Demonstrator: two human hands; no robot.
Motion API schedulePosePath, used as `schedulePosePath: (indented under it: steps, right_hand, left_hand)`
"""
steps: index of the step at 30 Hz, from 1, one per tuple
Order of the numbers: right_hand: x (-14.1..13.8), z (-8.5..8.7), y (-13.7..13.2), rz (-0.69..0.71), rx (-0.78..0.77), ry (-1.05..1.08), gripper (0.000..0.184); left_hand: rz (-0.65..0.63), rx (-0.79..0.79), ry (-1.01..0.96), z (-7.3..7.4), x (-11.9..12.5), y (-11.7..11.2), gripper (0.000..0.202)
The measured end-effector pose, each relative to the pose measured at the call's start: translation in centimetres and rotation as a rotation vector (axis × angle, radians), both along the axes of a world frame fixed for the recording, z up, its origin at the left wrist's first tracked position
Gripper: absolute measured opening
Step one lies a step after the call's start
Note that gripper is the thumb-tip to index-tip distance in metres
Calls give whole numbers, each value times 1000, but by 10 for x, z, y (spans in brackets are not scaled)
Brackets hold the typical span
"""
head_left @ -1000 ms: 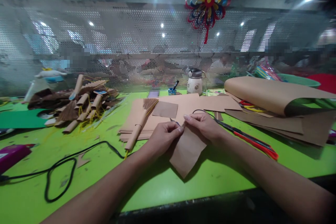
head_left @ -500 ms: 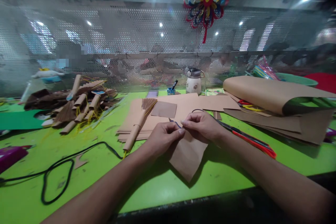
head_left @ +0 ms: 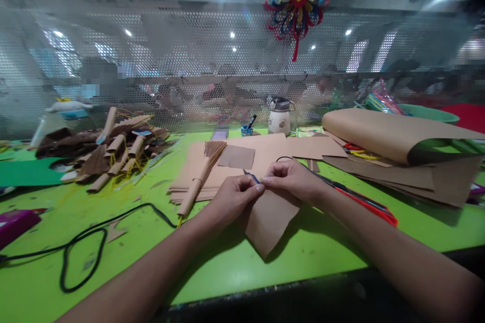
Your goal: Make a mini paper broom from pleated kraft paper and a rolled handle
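Observation:
A piece of brown kraft paper (head_left: pixel 271 219) hangs between my hands over the green table, one corner pointing down toward me. My left hand (head_left: pixel 238 193) pinches its upper left edge between thumb and fingers. On the same top edge, my right hand (head_left: pixel 290 177) is closed with thumb and fingertips together. A thin dark-blue stick with a pointed end (head_left: pixel 251 176) shows at the paper's top edge between the hands; the rest of it is hidden. Behind them is a stack of kraft sheets (head_left: pixel 265 149) with a smaller brown square (head_left: pixel 237 157) on top.
A rolled paper tube with a pleated fan end (head_left: pixel 199 181) lies left of my hands, near a black cord (head_left: pixel 102 232). Red-handled scissors (head_left: pixel 373 207) lie by my right forearm. Folded kraft paper (head_left: pixel 379 128) stands right; finished tubes (head_left: pixel 119 154) pile left. A flask (head_left: pixel 279 117) stands behind.
The paper's lower corner has swung slightly left and up. A little more of the blue stick shows between my fingers. Both hands keep their grip in nearly the same place.

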State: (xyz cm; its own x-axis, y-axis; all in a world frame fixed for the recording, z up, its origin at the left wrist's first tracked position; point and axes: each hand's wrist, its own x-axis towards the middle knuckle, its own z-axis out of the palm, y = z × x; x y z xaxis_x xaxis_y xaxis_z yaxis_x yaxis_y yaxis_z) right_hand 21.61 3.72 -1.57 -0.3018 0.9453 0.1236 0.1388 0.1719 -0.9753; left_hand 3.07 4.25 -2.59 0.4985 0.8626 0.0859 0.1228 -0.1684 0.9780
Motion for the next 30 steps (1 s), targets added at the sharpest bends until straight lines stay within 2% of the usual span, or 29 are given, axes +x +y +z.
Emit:
schedulePosePath:
  steps: [6, 10, 15, 24, 30]
  right_hand:
    - [5, -4, 7, -96, 54, 19, 32]
    - [8, -4, 8, -129, 21, 46, 33]
    - [10, -4, 10, -122, -4, 119, 36]
    - [16, 1, 14, -183, -1, 118, 40]
    - [20, 0, 18, -196, 23, 114, 38]
  left_hand:
    - [-33, -111, -3, 1, -4, 1, 40]
    - [-12, -142, 11, 1, -6, 2, 40]
    - [-20, -63, 132, 5, -7, 4, 42]
    - [-83, 2, 286, 10, -13, 8, 42]
    - [-100, 2, 279, 12, -12, 7, 43]
